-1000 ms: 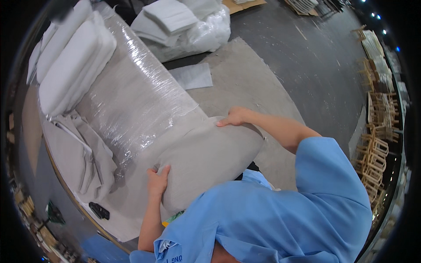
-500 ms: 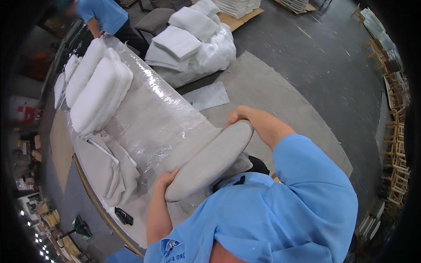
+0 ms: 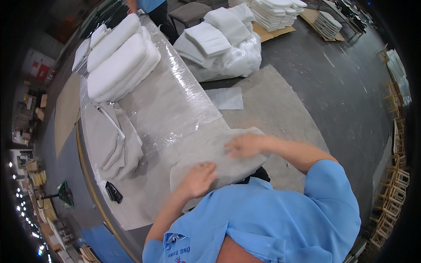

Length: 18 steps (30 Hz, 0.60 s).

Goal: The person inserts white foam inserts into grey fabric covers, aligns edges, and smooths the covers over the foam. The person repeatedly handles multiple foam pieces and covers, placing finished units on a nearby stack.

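My left hand (image 3: 199, 179) and blurred right hand (image 3: 246, 145) spread open, unclamped, over the gray fabric-covered cushion (image 3: 229, 170) beneath them; it looks covered, while white pads (image 3: 120, 65) beyond my left lie bare.

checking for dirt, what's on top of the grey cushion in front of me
Your left hand and blurred right hand are on or just above the grey cushion; what they cover can't be seen.

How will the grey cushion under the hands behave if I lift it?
The cushion looks padded, with rounded edges, so it would probably give a little when squeezed. Its matte, fabric-like cover suggests it shouldn't be slippery. Lying broad side down, it seems unlikely to roll.
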Tool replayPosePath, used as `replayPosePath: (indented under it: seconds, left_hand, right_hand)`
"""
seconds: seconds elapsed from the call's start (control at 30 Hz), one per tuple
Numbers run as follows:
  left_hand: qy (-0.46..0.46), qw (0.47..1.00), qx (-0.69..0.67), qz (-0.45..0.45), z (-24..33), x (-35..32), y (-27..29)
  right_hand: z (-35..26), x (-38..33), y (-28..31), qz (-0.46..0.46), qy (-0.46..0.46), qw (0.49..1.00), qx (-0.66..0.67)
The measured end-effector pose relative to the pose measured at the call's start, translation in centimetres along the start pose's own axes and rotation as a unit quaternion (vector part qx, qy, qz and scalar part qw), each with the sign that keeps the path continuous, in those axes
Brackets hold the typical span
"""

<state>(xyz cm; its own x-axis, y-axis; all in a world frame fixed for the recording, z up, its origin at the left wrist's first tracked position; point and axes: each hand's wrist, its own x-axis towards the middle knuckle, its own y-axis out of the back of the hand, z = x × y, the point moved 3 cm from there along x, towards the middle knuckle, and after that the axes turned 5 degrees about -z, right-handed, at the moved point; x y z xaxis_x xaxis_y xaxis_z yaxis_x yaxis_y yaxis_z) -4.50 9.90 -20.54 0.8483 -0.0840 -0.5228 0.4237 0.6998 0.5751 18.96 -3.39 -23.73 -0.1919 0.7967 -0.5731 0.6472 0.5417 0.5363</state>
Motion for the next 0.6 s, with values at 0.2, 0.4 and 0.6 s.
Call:
replayPosePath:
  seconds: [0.2,0.4,0.6]
  left_hand:
    - [0.098,0.995,0.032,0.017,-0.8,3.9,-3.7]
    - [0.137,0.990,-0.024,0.024,-4.1,6.8,-2.4]
    - [0.243,0.969,-0.035,0.006,-8.9,0.8,0.0]
  right_hand:
    - [-4.1,-0.6,-4.2,-0.022,-0.030,0.996,-0.080]
    - [-2.0,3.5,-2.9,-0.004,-0.044,0.998,-0.045]
    - [3.4,3.3,0.5,0.144,-0.087,0.983,-0.080]
